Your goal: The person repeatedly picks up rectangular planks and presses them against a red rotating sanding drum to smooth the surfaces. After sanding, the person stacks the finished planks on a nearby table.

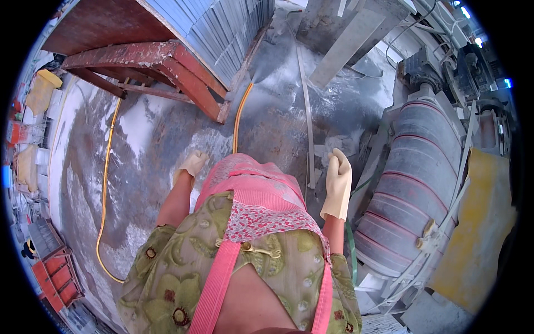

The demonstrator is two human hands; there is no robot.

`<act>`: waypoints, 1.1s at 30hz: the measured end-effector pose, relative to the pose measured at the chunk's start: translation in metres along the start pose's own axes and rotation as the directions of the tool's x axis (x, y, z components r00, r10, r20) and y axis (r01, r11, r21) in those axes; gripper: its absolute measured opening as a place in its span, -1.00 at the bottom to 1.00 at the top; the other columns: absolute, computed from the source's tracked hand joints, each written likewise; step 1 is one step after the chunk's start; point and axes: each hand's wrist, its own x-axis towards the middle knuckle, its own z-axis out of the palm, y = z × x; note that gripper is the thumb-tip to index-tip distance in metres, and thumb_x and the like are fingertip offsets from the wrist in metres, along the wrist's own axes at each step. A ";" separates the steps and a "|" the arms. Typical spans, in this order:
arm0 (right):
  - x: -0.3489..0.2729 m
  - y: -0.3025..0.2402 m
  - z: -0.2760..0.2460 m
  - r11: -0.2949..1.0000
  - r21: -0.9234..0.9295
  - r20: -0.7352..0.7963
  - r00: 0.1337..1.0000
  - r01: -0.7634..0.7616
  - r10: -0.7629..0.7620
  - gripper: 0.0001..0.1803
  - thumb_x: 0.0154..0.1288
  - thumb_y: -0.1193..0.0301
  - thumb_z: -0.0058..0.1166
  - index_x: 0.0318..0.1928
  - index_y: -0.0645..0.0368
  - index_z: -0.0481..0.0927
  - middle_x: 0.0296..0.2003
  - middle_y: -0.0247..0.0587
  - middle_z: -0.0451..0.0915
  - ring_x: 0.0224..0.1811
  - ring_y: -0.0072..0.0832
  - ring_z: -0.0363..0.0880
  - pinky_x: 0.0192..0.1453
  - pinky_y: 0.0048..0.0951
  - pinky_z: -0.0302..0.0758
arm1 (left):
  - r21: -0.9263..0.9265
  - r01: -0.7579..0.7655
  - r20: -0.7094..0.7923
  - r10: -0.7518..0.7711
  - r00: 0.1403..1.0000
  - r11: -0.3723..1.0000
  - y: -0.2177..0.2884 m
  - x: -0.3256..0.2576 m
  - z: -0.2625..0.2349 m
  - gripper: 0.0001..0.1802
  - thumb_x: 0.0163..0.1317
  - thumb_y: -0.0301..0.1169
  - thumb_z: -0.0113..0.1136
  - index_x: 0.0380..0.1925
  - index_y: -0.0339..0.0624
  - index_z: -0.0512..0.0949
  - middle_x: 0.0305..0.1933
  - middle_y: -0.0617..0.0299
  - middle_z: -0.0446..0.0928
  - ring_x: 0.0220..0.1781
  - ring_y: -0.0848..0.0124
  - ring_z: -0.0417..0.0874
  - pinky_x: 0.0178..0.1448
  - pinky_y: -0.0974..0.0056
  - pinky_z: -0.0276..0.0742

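Middle yellow hose (239,113) runs lengthwise forward, leaning right, between left grip (194,162) and right grip (337,178), both half-open, seemingly empty.

Your left hand (194,163) and right hand (337,181) wear smooth, matt, rubber-looking gloves (335,205), your apron (267,199) is ribbed and printed cloth, and your blouse (178,273) is thin patterned fabric. Under you the floor (150,145) looks mottled and powdery, with a wet-looking sheen in places, and the hose (106,167) resembles smooth plastic. The red frame (161,58) looks like chipped painted metal, the banded cylinder (414,161) dull and dusty.
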 end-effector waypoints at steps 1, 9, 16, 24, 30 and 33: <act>-0.002 -0.001 0.001 1.000 -0.004 -0.006 1.000 -0.008 0.008 -0.51 0.54 0.33 0.00 0.27 0.46 0.59 0.12 0.15 0.73 0.25 -0.26 0.68 0.38 -0.36 0.47 | 0.011 -0.026 -0.016 0.026 1.000 1.000 -0.005 0.003 0.001 -0.52 0.35 -0.12 0.04 -0.18 -0.32 0.74 -0.32 -0.13 0.73 -0.22 0.12 0.76 -0.08 0.02 0.58; -0.051 0.008 -0.003 0.999 0.000 -0.125 0.991 -0.051 0.050 -0.51 0.53 0.32 -0.02 0.23 0.47 0.61 0.09 0.16 0.74 0.17 -0.23 0.72 0.31 -0.36 0.53 | 0.191 -0.082 0.194 0.044 0.980 0.978 -0.005 0.016 -0.003 -0.47 0.36 -0.07 0.06 -0.07 -0.37 0.68 -0.21 -0.06 0.72 -0.12 0.18 0.70 0.05 0.05 0.57; -0.120 0.018 -0.014 0.987 -0.036 -0.213 0.966 -0.157 0.146 -0.51 0.51 0.35 -0.01 0.25 0.50 0.60 0.09 0.15 0.74 0.20 -0.24 0.72 0.34 -0.37 0.52 | 0.094 -0.230 0.330 0.188 0.925 0.969 0.024 0.029 0.028 -0.53 0.43 -0.11 0.07 -0.05 -0.31 0.70 -0.22 0.08 0.71 -0.10 0.31 0.67 0.07 0.11 0.58; -0.196 0.009 -0.002 0.984 -0.045 -0.224 0.962 -0.171 0.157 -0.55 0.54 0.34 0.01 0.22 0.46 0.62 0.04 0.16 0.75 0.14 -0.22 0.74 0.28 -0.33 0.55 | 0.169 -0.309 0.512 0.184 0.839 0.936 -0.025 0.007 0.041 -0.54 0.43 -0.09 0.05 -0.14 -0.29 0.70 -0.27 0.10 0.72 -0.18 0.26 0.70 -0.06 0.08 0.59; -0.268 0.026 -0.002 0.942 0.015 -0.233 0.915 -0.335 0.329 -0.50 0.52 0.29 0.00 0.25 0.46 0.60 0.11 0.16 0.73 0.22 -0.23 0.69 0.36 -0.36 0.50 | 0.233 -0.219 0.480 0.084 0.873 0.948 -0.096 -0.014 0.056 -0.55 0.32 -0.13 0.06 -0.22 -0.28 0.76 -0.13 -0.25 0.73 0.00 -0.16 0.76 0.08 -0.08 0.62; -0.288 0.020 -0.010 0.929 -0.001 -0.267 0.895 -0.371 0.357 -0.47 0.52 0.29 -0.01 0.29 0.46 0.57 0.11 0.15 0.73 0.22 -0.22 0.69 0.34 -0.34 0.51 | 0.232 -0.403 0.534 0.230 0.813 0.885 -0.105 -0.015 0.060 -0.57 0.33 -0.15 0.06 -0.27 -0.29 0.74 -0.26 -0.13 0.73 -0.16 0.01 0.76 -0.02 -0.03 0.61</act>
